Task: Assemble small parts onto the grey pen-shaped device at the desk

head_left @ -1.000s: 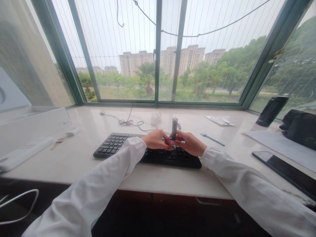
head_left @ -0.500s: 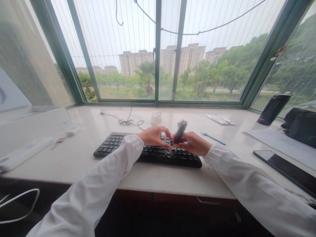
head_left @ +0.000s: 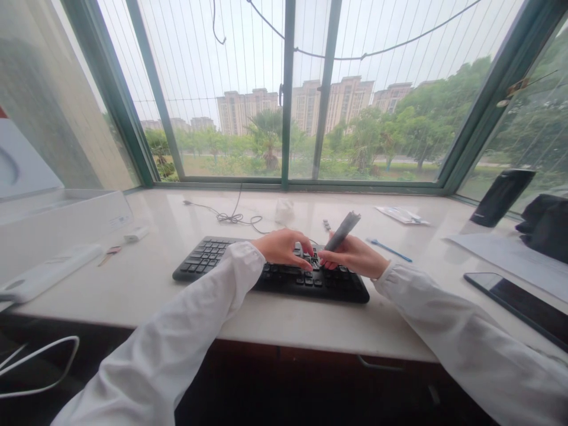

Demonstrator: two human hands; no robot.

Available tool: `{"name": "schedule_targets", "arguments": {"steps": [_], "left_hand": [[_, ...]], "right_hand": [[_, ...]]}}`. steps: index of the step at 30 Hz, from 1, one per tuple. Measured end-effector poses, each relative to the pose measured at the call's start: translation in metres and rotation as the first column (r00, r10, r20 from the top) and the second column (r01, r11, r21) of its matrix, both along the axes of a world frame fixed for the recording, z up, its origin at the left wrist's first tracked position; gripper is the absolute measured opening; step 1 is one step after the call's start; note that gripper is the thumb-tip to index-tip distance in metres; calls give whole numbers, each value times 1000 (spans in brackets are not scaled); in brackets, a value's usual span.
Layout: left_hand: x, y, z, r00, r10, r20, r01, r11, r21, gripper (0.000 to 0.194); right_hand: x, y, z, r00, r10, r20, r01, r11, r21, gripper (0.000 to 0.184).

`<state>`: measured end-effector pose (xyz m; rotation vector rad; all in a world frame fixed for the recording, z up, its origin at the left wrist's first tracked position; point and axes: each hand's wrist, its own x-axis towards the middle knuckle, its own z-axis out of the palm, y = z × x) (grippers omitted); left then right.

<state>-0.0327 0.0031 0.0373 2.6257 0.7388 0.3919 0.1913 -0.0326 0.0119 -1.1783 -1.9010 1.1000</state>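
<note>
On the bench point(head_left: 248, 325) lies one keyboard point(head_left: 202, 261); over it, the right hand point(head_left: 352, 255) grips one tilted grey tool point(head_left: 342, 232), the left hand point(head_left: 284, 246) has its grip parted. One phone point(head_left: 519, 305) lies rightward.

A head-worn camera looks forward and down over the near edge of the bench point(head_left: 144, 281) — close above the sleeves point(head_left: 213, 296), left hand point(head_left: 284, 245) and right hand point(head_left: 355, 255) mid-view, window point(head_left: 288, 112) along the far edge.
</note>
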Motion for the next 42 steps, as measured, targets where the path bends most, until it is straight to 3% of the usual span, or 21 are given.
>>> {"name": "schedule_targets", "arguments": {"steps": [5,8,10,13,19,26,37,42], "left_hand": [[-1,-1,2,998,23,-57,-24,1000,-17,47],[-3,-1,2,992,50,-114,-50,999,2,73],[-4,-1,1,988,50,-149,-49,999,10,91],[-5,-1,1,981,33,-193,-29,999,22,100],[-2,-3,1,980,14,-197,-5,999,46,94],[-2,-3,0,982,6,-189,-2,1000,26,86],[-2,-3,1,981,1,-194,4,1000,29,82],[-2,-2,0,984,13,-176,-8,1000,28,84]], "right_hand": [[-1,-9,1,987,-40,157,8,979,202,40],[-1,-12,4,978,-66,199,1,949,315,40],[0,-11,6,978,-64,200,-8,941,340,42],[5,-8,6,984,-16,177,-39,953,301,43],[10,-6,5,987,45,156,-77,975,207,45],[0,-14,6,980,-18,200,-45,950,310,44],[4,-3,2,997,36,71,-49,979,198,46],[3,-6,4,991,88,96,-107,972,208,45]]}}
